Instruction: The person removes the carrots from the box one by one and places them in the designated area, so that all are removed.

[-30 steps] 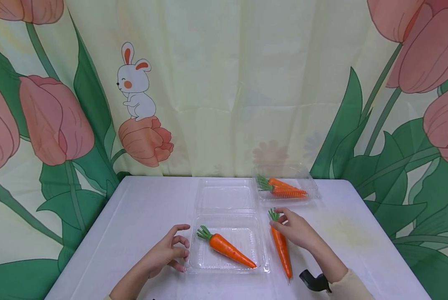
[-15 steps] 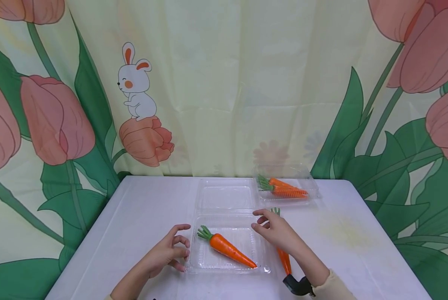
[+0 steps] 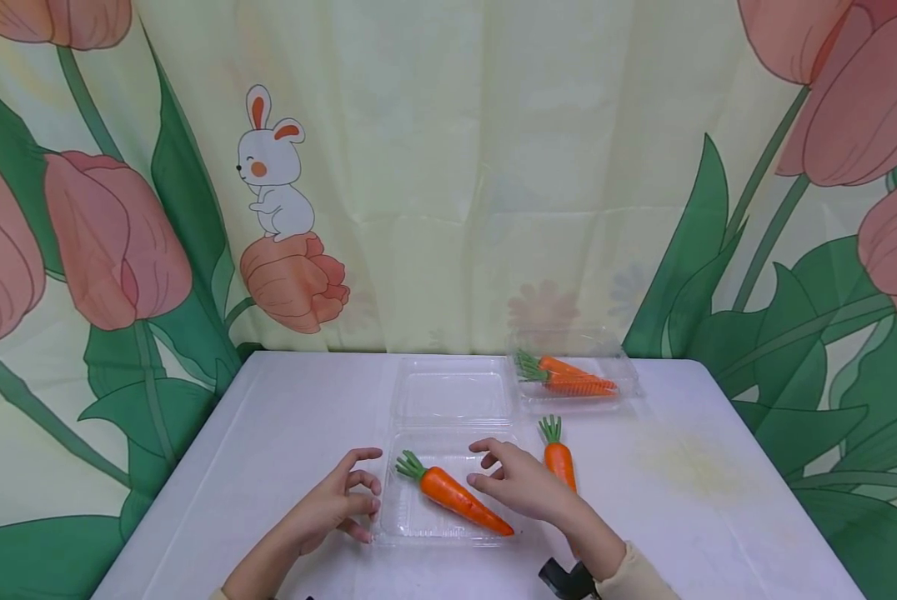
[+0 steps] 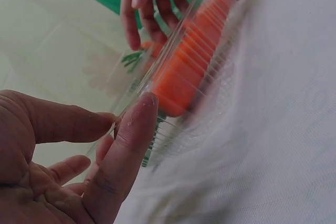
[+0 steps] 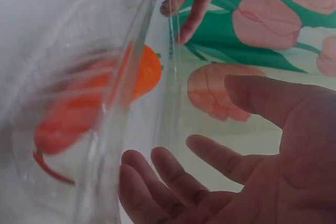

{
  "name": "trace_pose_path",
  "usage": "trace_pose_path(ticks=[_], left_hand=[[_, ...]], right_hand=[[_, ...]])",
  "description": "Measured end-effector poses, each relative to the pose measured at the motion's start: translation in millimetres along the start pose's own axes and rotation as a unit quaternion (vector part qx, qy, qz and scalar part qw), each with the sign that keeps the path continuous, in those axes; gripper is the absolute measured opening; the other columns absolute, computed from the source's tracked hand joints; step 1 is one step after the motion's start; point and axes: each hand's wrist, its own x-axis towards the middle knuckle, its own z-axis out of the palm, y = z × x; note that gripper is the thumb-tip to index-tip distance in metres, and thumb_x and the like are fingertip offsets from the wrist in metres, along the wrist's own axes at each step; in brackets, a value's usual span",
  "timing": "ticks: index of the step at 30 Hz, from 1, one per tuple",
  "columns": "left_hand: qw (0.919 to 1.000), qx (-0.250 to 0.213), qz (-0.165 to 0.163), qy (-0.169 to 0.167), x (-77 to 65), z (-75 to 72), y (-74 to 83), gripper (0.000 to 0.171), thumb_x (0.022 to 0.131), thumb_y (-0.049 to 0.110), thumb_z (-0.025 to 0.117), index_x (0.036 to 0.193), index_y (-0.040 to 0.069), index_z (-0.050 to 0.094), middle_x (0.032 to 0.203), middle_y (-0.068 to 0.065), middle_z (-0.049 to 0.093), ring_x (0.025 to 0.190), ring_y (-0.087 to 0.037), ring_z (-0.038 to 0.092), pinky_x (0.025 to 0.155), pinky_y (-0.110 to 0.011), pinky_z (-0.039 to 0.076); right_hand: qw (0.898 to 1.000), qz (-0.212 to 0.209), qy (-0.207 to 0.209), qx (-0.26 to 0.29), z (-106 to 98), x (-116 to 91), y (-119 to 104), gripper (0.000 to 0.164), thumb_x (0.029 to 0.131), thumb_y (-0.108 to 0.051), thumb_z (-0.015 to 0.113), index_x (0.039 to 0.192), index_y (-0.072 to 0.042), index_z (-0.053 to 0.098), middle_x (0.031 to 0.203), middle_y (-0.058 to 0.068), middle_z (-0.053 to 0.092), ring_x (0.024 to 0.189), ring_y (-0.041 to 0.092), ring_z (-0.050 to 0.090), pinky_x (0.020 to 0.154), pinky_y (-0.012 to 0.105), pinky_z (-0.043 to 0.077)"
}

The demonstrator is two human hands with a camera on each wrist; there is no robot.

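A clear plastic clamshell container (image 3: pixel 411 527) lies open with its lid (image 3: pixel 456 396) folded back. Inside its base one carrot (image 3: pixel 456 497) with a green stub of stems rests diagonally. At the container's left edge, my left hand (image 3: pixel 328 504) pinches the rim between thumb and finger, as the left wrist view shows. My right hand (image 3: pixel 527 483) hovers over the right side of the base, fingers loosely bent and holding nothing. Under that forearm, a second carrot (image 3: pixel 559 462) lies on the table, its lower part hidden.
At the back right stands another clear container (image 3: pixel 628 385) with carrots (image 3: pixel 568 379) in it. A white cloth covers the table (image 3: pixel 306 417). Behind its far edge hangs a tulip-patterned curtain (image 3: pixel 418 208). A black device (image 3: pixel 564 579) sits on the right wrist.
My right hand has left the carrot at the right and moved left, over the open container. The left hand, container and both loose carrots have stayed put.
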Motion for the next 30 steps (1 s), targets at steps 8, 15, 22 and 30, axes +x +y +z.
trace_pose_path(ticks=[8,15,22,30], left_hand=[[1.0,0.0,-0.002,0.0,-0.3,0.0,0.8,0.078,0.091,-0.001,0.066,0.156,0.011,0.024,0.105,-0.01,0.054,0.077,-0.022,0.065,0.061,-0.038,0.063],[1.0,0.001,-0.002,0.002,-1.2,0.0,1.1,0.077,0.092,0.0,0.066,0.156,0.012,0.024,0.106,-0.01,0.054,0.076,-0.022,0.064,0.06,-0.038,0.062],[1.0,0.002,-0.002,0.004,-1.2,-0.2,0.8,0.078,0.091,0.0,0.065,0.156,0.012,0.024,0.105,-0.01,0.054,0.076,-0.022,0.064,0.06,-0.038,0.062],[1.0,0.003,-0.004,0.005,-1.9,-0.3,0.1,0.078,0.091,-0.001,0.065,0.156,0.012,0.024,0.106,-0.011,0.054,0.076,-0.022,0.064,0.06,-0.037,0.062]], right_hand=[[0.999,-0.001,-0.047,0.001,17,5,-1,0.053,0.094,-0.035,0.073,0.138,-0.01,0.059,0.12,0.012,0.065,0.097,0.024,0.064,0.087,0.048,0.059],[0.999,-0.02,-0.037,-0.032,30,9,-6,0.048,0.093,-0.035,0.073,0.134,-0.011,0.062,0.112,0.006,0.066,0.092,0.019,0.06,0.082,0.04,0.054],[0.998,-0.01,-0.03,-0.055,40,13,-12,0.049,0.091,-0.037,0.074,0.131,-0.012,0.064,0.11,0.004,0.066,0.089,0.018,0.06,0.082,0.042,0.055],[0.996,-0.009,-0.018,-0.083,47,16,-12,0.055,0.09,-0.038,0.075,0.136,-0.012,0.062,0.11,0.007,0.067,0.089,0.019,0.061,0.083,0.044,0.054]])
